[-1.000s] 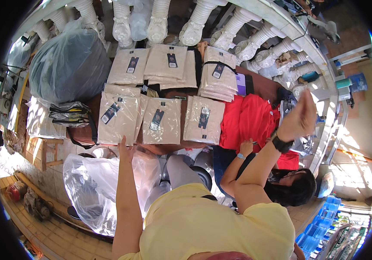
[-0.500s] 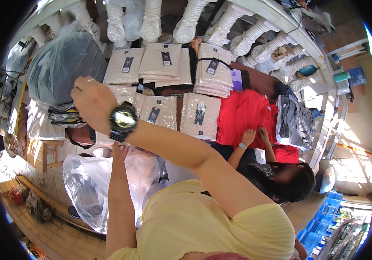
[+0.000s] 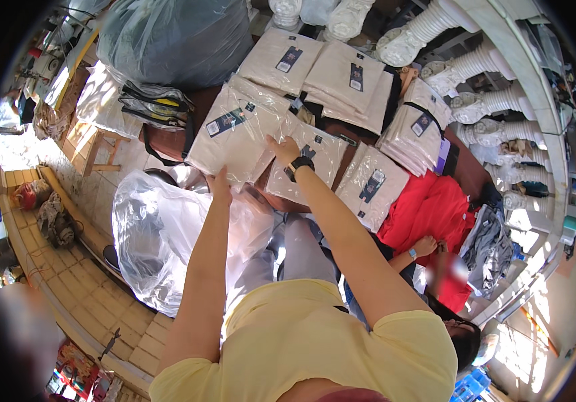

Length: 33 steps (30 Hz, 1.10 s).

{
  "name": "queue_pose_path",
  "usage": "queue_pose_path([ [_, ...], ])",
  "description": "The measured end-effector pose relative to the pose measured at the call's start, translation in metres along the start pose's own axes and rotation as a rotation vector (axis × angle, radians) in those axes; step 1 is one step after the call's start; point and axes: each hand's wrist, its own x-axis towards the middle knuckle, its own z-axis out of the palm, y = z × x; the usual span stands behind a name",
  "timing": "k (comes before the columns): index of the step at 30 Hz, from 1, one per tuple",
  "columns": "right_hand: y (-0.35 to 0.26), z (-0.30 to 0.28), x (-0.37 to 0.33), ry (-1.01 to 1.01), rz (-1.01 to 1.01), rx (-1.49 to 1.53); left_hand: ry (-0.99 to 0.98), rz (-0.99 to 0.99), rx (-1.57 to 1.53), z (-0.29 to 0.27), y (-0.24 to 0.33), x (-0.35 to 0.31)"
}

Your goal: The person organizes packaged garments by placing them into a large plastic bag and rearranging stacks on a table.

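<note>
A folded beige garment in a clear plastic sleeve lies on the dark table in front of me. My left hand holds its near edge. My right hand, with a black watch on the wrist, grips the sleeve's right edge, where it meets a second bagged beige garment. Both arms reach forward from the lower edge of the view, above my yellow shirt.
More bagged beige garments are stacked behind and to the right. A large clear plastic bag hangs at my left, and a big grey bag sits behind. Another person's hand rests by red cloth. White balusters line the far side.
My right arm swung from raised at the right, across to the left, and has come down onto the bagged garment. My left hand stayed at the pack's near edge.
</note>
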Motion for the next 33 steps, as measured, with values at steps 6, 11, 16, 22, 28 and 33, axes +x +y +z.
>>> queue_pose_path([
  [6,-0.047,0.059,0.000,0.032,0.074,0.142,-0.107,-0.019,-0.129,-0.027,0.011,0.015],
  [11,-0.019,0.050,0.069,-0.006,-0.209,0.358,-0.056,0.005,0.213,0.038,0.012,0.033],
  [16,-0.011,0.036,0.024,0.013,-0.124,0.375,0.335,0.113,0.549,0.005,0.013,0.069],
  [22,0.045,-0.118,0.068,0.816,-0.157,0.067,0.051,0.149,0.340,-0.022,-0.007,0.074],
  [28,0.075,-0.218,0.121,0.451,0.130,0.135,-0.034,0.343,0.259,0.004,-0.011,0.047],
  [33,0.052,-0.167,0.097,0.819,-0.069,-0.064,-0.019,-0.024,-0.008,0.016,0.028,0.040],
])
